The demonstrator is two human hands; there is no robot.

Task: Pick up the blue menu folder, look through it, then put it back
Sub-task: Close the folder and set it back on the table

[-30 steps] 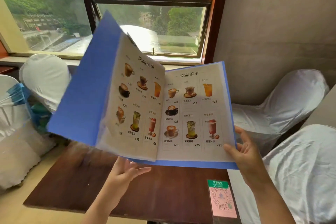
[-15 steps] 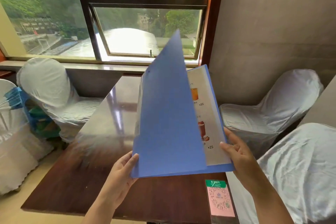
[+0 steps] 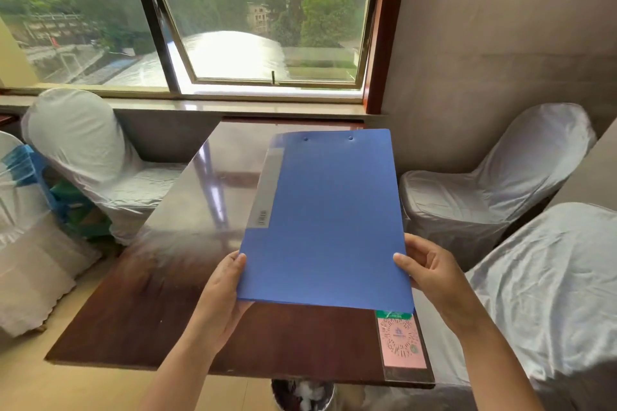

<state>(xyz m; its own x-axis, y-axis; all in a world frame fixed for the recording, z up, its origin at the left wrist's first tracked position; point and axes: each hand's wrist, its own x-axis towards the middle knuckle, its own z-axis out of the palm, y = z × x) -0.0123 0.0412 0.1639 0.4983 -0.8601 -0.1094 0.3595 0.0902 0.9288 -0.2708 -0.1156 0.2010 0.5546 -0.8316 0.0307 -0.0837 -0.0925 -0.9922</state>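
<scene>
A dark wooden table (image 3: 140, 304) stretched out beneath and ahead of both hands, its glossy far end mirroring the window (image 3: 260, 30) that stood well beyond the fingertips. White-covered chairs flanked the scene — one (image 3: 83, 157) far out to the left of the left hand, another (image 3: 494, 183) beyond the right hand, and a third (image 3: 547, 284) just beside the right wrist. Between the two hands, held up over the table, the blue menu folder (image 3: 327, 220) was closed, its plain cover facing up and tilted slightly toward the person, with a grey label strip (image 3: 267, 190) running along the edge above the left hand and two small rivets near the far end. The left hand (image 3: 220, 304) gripped the folder's near left corner, thumb lying along the edge and the remaining fingers hidden below the cover. The right hand (image 3: 434, 270) clasped the near right edge, thumb pressed on top of the cover and fingers curled behind it. Just under the folder's near right corner, between the right wrist and the table's edge, a pink QR-code placard (image 3: 400, 340) with a green top band lay flat on the wood — its upper part hidden by the folder. Below the table's near edge, between the two forearms, the rim of a bin (image 3: 300, 394) was partly visible, with crumpled white stuff inside.
</scene>
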